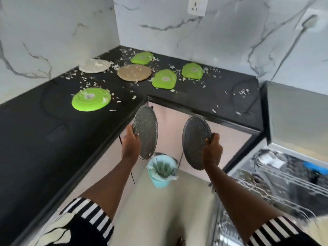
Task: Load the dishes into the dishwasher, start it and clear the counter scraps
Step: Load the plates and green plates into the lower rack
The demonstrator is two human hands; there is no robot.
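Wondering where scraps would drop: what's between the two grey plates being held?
Head view: only pale cabinet front shows between the left plate and right plate; a lined blue bin stands below the gap.

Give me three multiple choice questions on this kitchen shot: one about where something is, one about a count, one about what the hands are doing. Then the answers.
1. Where is the pale blue bin?
A) on the counter
B) in the dishwasher
C) on the floor

2. How many green dishes lie on the black counter?
A) four
B) two
C) six

3. What are the left hand and right hand doing?
A) both are empty
B) each grips a speckled grey plate
C) wiping up scraps

Answers:
1 C, it stands on the floor below the hands.
2 A, one lies nearer on the left and three further back.
3 B, fingers curl round each plate's edge.
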